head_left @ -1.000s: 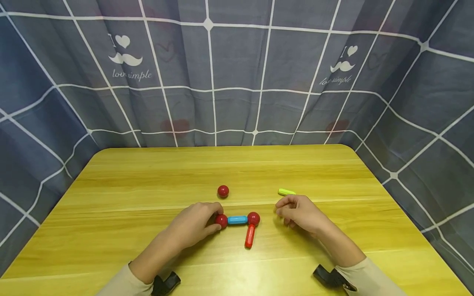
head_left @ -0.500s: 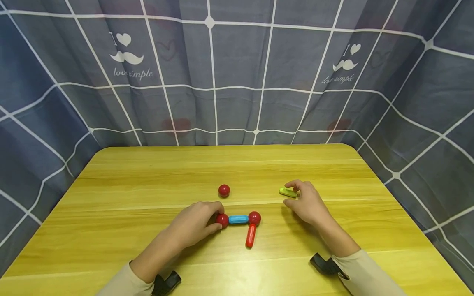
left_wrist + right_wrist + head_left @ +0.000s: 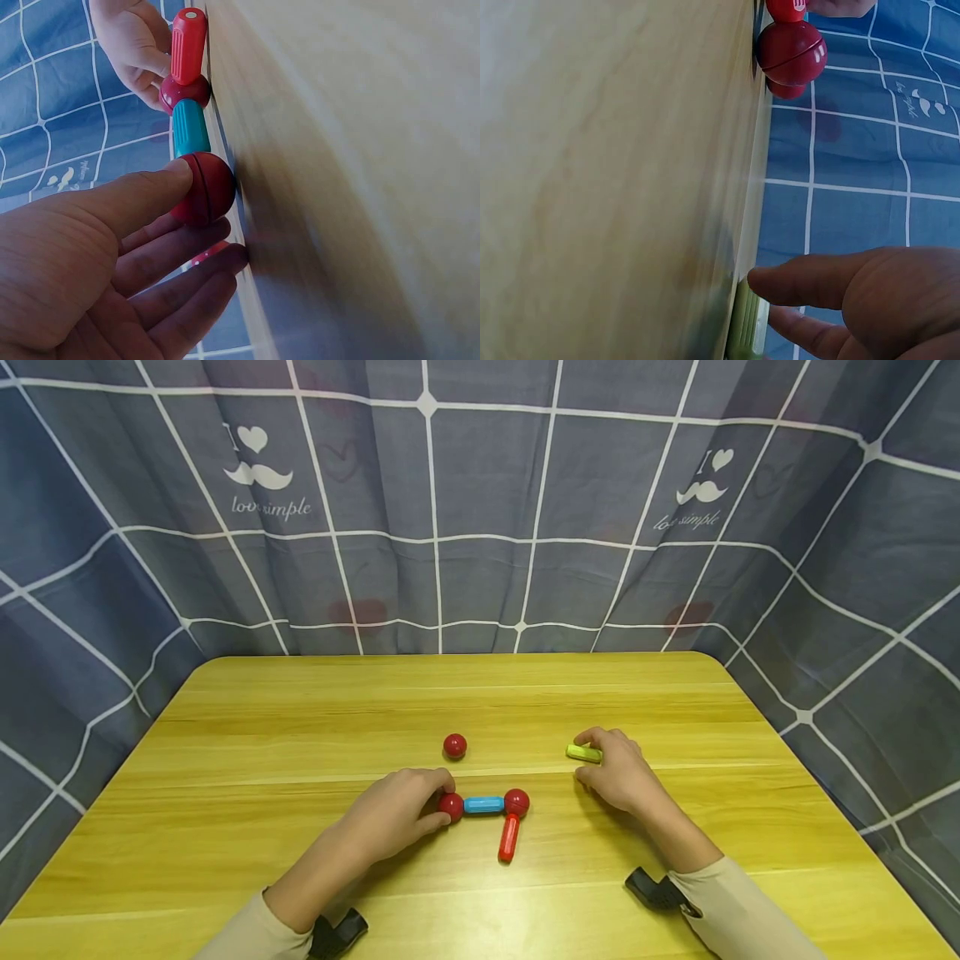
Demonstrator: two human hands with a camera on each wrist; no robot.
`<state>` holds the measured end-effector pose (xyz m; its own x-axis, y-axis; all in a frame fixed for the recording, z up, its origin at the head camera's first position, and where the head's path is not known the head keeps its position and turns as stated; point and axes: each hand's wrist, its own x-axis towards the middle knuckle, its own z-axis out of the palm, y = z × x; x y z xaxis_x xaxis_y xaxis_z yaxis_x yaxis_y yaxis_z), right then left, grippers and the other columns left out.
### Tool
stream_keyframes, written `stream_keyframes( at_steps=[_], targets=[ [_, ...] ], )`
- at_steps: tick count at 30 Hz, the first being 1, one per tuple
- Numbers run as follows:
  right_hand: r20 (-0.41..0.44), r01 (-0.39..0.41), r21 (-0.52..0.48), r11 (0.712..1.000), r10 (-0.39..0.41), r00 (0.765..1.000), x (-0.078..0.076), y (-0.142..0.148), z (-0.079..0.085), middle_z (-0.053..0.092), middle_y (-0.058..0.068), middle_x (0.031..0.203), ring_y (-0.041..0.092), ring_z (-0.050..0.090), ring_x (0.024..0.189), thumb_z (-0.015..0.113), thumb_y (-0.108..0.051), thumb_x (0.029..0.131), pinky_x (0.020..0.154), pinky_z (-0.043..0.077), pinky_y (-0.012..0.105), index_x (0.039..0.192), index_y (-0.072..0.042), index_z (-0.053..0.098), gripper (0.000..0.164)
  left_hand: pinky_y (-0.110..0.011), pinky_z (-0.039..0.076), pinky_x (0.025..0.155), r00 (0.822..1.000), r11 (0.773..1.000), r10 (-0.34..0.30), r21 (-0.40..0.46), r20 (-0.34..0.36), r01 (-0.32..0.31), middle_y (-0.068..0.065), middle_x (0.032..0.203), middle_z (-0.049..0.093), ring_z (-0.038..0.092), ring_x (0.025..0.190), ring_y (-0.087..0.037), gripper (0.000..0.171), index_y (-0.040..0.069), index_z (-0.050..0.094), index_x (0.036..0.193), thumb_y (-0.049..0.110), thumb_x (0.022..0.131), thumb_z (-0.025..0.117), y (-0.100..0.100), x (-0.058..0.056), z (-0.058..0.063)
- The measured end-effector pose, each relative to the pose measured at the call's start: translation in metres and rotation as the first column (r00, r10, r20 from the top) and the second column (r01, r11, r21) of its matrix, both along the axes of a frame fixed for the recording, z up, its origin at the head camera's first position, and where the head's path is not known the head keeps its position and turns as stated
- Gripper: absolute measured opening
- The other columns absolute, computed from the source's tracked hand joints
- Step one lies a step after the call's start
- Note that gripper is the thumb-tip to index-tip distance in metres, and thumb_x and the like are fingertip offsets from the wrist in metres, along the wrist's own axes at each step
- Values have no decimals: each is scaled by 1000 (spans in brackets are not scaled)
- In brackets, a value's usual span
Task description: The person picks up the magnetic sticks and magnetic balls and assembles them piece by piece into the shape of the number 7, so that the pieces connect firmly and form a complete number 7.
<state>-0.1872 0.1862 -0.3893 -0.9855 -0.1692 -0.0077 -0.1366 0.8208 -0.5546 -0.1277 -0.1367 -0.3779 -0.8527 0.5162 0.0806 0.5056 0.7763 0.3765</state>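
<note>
My left hand (image 3: pixel 390 814) pinches a red ball (image 3: pixel 452 807) between thumb and fingers; the left wrist view shows the thumb on the ball's seam side. A ribbed blue stick (image 3: pixel 483 805) joins this ball to a second red ball (image 3: pixel 517 802). From that second ball a red stick (image 3: pixel 508 838) points toward the near edge, its free end showing a pale round tip in the left wrist view. Farther right, my right hand (image 3: pixel 618 768) has thumb and index finger curled round a yellow-green stick (image 3: pixel 581 752) lying on the table. Its right end is hidden by the hand.
A loose red ball (image 3: pixel 454 746) sits on the wooden table (image 3: pixel 300 718) beyond the joined pieces. Blue-grey checked curtains (image 3: pixel 480 485) hang behind the table and on both sides. Dark camera mounts (image 3: pixel 337 933) are worn on both wrists.
My right hand has moved away from me to the yellow-green stick, its fingers closing round it and the stick turning slightly. The left hand keeps its grip on the red ball.
</note>
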Motion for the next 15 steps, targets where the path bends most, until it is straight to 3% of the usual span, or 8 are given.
stream_keyframes(
  at_steps=[15],
  targets=[
    [-14,-24,22,999,24,1000,3,1,-3,59,11,103,29,53,94,74,-8,82,82,42,47,108,-6,65,27,-27,44,66,1000,1000,-1,-1,-6,1,15,79,55,50,70,-7,21,17,65,100,23,85,78,0,1,0]
  ],
)
